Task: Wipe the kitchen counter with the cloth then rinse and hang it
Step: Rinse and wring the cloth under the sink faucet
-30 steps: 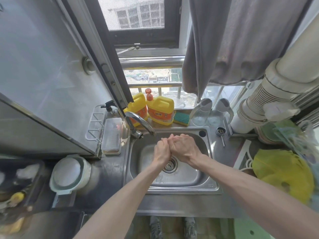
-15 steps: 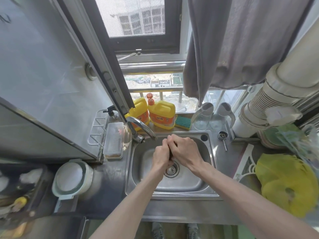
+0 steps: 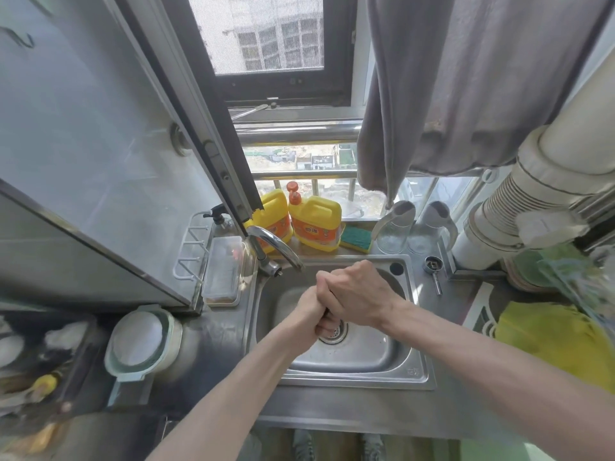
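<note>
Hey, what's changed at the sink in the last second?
The right hand has rolled over the left hand, which dropped slightly toward the drain of the stainless steel sink, like a wringing twist. Both keep their grip on a dark cloth, only a sliver showing; nothing let go. The curved chrome tap and yellow detergent bottles stayed put.

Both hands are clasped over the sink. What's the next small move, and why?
Probably part the hands over the sink: the right hand clasps the left hand above the drain, no water shows at the tap, and a grey cloth already hangs at the window.
</note>
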`<state>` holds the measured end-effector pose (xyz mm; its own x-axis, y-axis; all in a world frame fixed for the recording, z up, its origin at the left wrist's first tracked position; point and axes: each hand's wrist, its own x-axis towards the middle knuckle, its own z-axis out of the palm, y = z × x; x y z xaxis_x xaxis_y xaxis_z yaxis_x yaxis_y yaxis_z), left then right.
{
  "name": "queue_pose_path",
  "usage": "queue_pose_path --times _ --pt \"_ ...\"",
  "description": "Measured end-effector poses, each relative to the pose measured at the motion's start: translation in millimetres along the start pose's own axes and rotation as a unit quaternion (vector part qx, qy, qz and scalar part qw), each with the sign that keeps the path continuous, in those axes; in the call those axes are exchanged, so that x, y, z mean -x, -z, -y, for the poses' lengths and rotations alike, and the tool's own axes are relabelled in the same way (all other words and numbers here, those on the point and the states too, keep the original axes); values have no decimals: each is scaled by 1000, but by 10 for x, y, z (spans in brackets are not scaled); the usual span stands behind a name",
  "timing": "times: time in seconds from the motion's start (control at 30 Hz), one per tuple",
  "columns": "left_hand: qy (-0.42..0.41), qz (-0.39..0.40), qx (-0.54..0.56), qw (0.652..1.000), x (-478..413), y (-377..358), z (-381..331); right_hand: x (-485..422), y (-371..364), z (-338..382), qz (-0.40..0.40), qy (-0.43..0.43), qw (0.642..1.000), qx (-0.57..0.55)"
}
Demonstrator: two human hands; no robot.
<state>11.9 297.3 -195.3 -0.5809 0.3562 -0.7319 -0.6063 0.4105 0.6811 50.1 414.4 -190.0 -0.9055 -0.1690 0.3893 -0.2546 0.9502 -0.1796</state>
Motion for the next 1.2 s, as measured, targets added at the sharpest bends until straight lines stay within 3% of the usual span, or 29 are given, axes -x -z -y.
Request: queue_pose_path --times 0.2,0.3,0.47,0.7,0.87,0.93,1.0,1.1,1.2 --pt "-139 -70 -34 987 -128 -48 82 -22 -156 61 13 -171 984 -47" --pt "-204 -138 -145 958 -238 -83 71 -8 -244 17 16 -257 958 -123" --pt "-268 -179 -159 933 -333 -113 60 -27 -261 -63 -4 -360 901 -242" --pt "-352 -202 -277 871 -336 -102 -35 -68 -212 -69 0 -450 836 -313" --pt "-384 -206 -342 833 -344 -67 -46 -47 -219 -50 4 -449 844 -294" --pt "-353 -172 -327 859 -327 -44 -51 -1 -228 -85 19 -436 854 -284" --pt "-284 -118 -285 908 -314 -13 -79 32 -213 -144 40 -437 836 -330" --pt "-170 -7 -176 970 -267 99 -153 110 -139 -200 46 -466 743 -478" --pt "-141 86 -65 984 -74 284 -155 241 -73 -254 55 -481 628 -609"
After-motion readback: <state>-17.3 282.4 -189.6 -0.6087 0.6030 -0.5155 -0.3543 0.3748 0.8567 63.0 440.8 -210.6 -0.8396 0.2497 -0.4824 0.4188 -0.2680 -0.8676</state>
